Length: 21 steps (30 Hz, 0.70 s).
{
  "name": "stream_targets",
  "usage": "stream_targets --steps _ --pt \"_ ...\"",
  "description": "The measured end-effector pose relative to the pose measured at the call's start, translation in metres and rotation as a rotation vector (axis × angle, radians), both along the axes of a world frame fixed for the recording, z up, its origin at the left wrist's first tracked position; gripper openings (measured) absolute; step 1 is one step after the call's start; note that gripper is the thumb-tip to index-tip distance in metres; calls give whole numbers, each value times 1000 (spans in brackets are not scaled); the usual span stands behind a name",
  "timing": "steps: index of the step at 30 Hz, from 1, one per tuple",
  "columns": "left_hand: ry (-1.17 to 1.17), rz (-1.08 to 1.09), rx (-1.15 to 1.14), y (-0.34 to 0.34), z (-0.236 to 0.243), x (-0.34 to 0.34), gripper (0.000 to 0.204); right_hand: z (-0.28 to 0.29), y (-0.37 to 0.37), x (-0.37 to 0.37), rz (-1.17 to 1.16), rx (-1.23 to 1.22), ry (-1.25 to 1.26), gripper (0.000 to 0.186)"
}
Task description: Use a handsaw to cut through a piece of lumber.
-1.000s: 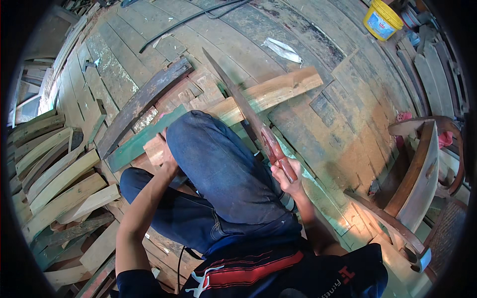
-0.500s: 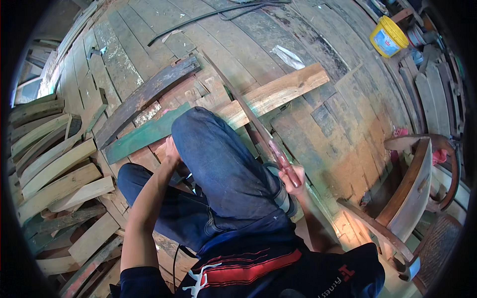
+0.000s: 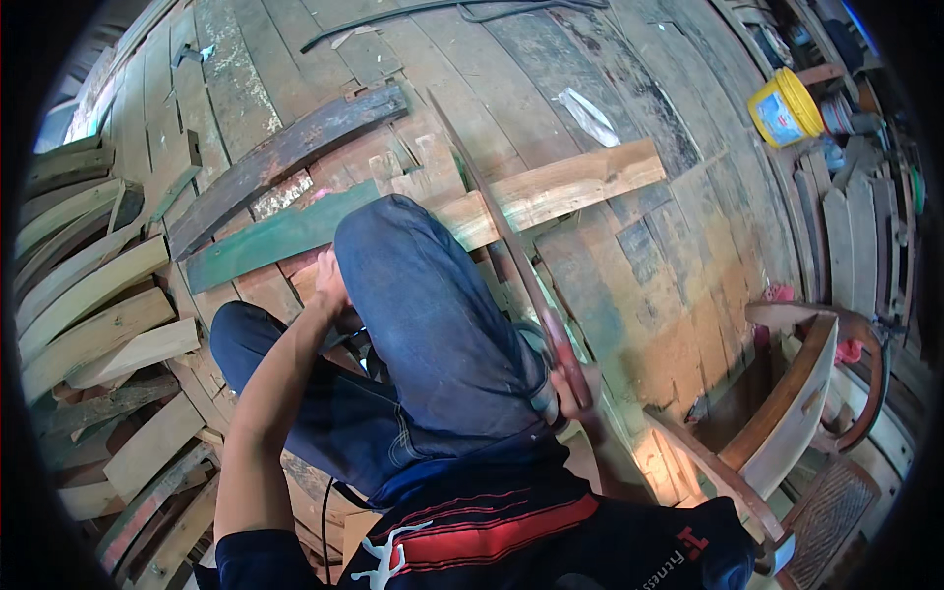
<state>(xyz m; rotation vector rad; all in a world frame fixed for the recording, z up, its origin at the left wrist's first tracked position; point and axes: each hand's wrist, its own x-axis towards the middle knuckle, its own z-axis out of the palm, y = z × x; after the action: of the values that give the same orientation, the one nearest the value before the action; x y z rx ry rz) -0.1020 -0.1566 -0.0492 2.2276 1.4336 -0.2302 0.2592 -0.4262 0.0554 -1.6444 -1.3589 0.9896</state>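
Observation:
A light wooden plank (image 3: 580,185) lies slantwise across the floor and passes under my bent knee. The long, thin blade of a handsaw (image 3: 500,218) crosses it just right of the knee, seen almost edge-on. My right hand (image 3: 578,389) is closed round the saw's worn reddish handle, close to my right foot. On the knee's other side, my left hand (image 3: 332,280) grips the plank's left end; the knee hides some of its fingers. Beyond the left hand lies a green board (image 3: 280,241), with a dark curved timber (image 3: 285,162) farther off.
Curved wooden pieces (image 3: 108,275) are stacked along the left. At the right stands a wooden chair frame (image 3: 787,393); a yellow bucket (image 3: 785,108) sits at the far right. A white wrapper (image 3: 590,116) and a black hose (image 3: 393,18) lie on the plank floor.
My right hand has drawn the saw back toward my body, its handle now lower beside my foot. The left hand stays at the plank's end. The whole view has shifted slightly.

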Motion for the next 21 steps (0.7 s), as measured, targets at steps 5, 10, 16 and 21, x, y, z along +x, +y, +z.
stream_targets --steps 5,10,16,21 --pt "-1 140 -70 -1 -13 -8 30 -36 66 -18 -94 124 94 8" --pt "122 -68 -75 1 18 -4 29 -37 71 -14 -90 -6 221 13" --pt "38 125 -64 -9 -20 -9 29 -94 -29 10 -50 -59 250 53" --pt "-119 186 -108 -29 -53 -28 27 -40 92 7 -93 -212 175 15"
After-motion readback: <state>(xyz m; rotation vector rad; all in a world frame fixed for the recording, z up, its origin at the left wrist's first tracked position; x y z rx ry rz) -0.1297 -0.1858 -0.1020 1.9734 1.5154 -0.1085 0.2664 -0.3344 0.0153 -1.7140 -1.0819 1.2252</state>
